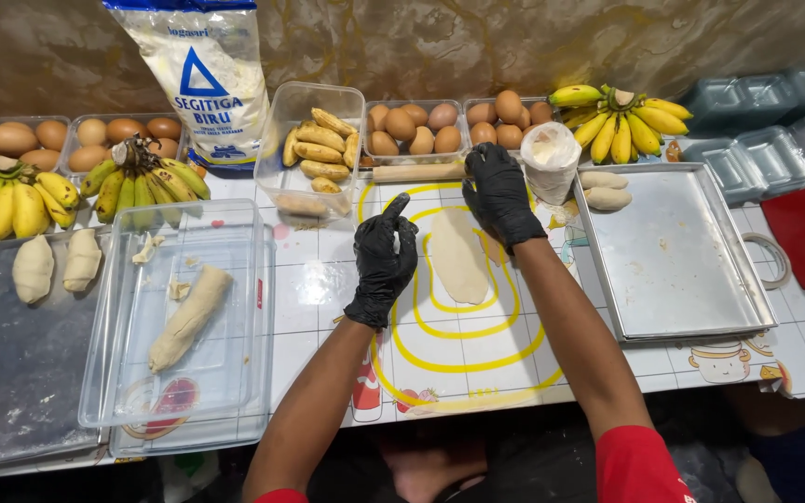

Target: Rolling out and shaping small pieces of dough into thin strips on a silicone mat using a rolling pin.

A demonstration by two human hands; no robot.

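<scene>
White tiled counter (309, 298) under a mottled brown wall carries a mat (477, 359) with yellow loops, where a pale, smooth, flattened dough (458, 255) lies, its long axis running away from the person. Left of the dough, the gloved left hand (384, 259) stands edge-on, fingers together and loosely curled, holding nothing. At the dough's far right end, the gloved right hand (498, 193) spreads its fingers, fingertips down by that edge; a steel tray (668, 256) sits right of it.

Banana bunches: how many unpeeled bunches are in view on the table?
3. One yellow bunch at far left, one greener bunch beside it, one yellow bunch at upper right behind the metal tray. None seems hidden.
</scene>
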